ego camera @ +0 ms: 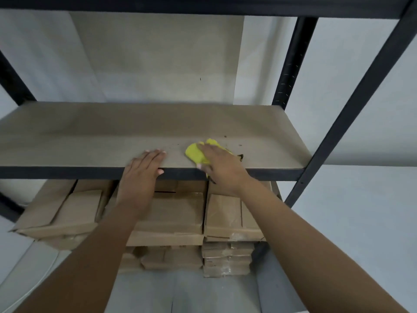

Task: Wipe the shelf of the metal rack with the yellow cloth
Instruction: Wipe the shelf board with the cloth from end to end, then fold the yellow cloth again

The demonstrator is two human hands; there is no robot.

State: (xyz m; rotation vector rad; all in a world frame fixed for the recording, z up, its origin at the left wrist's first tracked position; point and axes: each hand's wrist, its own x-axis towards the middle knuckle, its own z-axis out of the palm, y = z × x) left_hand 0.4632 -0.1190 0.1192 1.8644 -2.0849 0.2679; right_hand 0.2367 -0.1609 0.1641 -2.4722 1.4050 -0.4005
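A tan board shelf (94, 132) sits in a black metal rack (352, 105) at chest height. My right hand (220, 168) presses a bunched yellow cloth (195, 153) onto the shelf near its front edge, right of centre. The cloth sticks out to the left of and beyond my fingers. My left hand (144, 169) lies flat on the shelf's front edge, fingers together, thumb hooked over the black rail, holding nothing. Small dark specks (239, 145) lie on the board just right of the cloth.
Stacked cardboard boxes (176, 213) fill the space under the shelf. Another rack shelf (203, 5) runs overhead. Black uprights stand at right (291, 64) and left (11, 80). A pale wall is behind the rack.
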